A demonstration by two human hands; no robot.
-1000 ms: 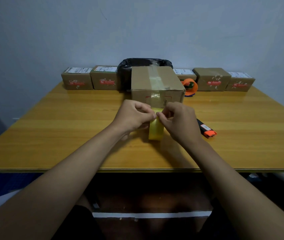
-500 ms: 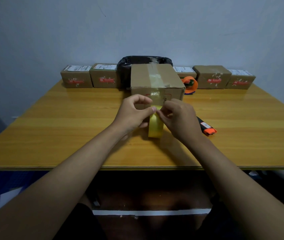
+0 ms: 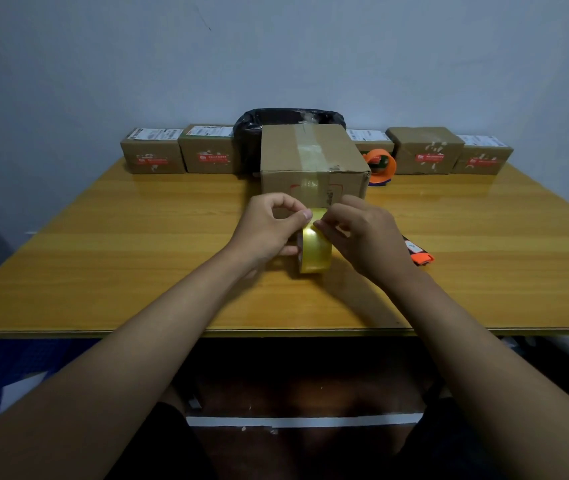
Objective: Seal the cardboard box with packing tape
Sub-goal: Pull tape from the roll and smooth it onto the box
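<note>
A closed cardboard box (image 3: pixel 312 157) stands in the middle of the wooden table (image 3: pixel 103 258), with clear tape running over its top and down its front face. Just in front of it a yellowish roll of packing tape (image 3: pixel 316 252) stands on edge. My left hand (image 3: pixel 269 230) grips the roll from the left, thumb and forefinger at its top. My right hand (image 3: pixel 362 233) pinches at the top edge of the roll from the right, fingertips nearly touching the left thumb.
An orange and black utility knife (image 3: pixel 420 254) lies to the right of my right hand. An orange tape dispenser (image 3: pixel 382 166) sits behind the box on the right. Several small labelled boxes (image 3: pixel 153 155) and a black bag (image 3: pixel 252 128) line the back edge.
The hands have stayed on the roll; the left fingers have opened and lifted a little, and both fingertips keep working at the roll's top edge. More of the roll shows between the hands.
</note>
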